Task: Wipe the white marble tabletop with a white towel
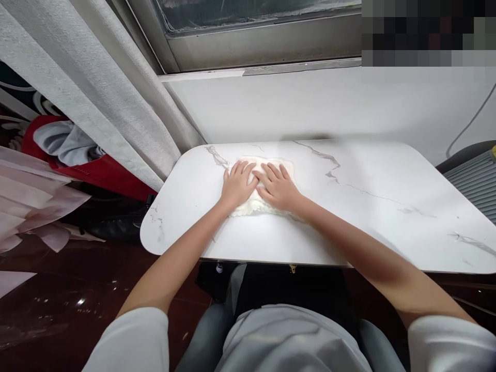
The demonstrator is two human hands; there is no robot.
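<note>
A small white fluffy cloth (267, 163) lies flat on the white marble-patterned table (387, 206), toward its left side. My left hand (237, 184) rests palm-down on the cloth's left part, fingers stretched out. My right hand (277, 186) lies flat beside it on the cloth's right part, fingers spread. The two hands touch at the fingertips. Most of the cloth is hidden under them.
A grey curtain (96, 93) hangs at the left, next to the table's corner. Behind it are a red item (104, 170) and grey fabric. A window sill (263, 70) runs above the white wall. A ribbed grey object (478, 181) sits at the right edge.
</note>
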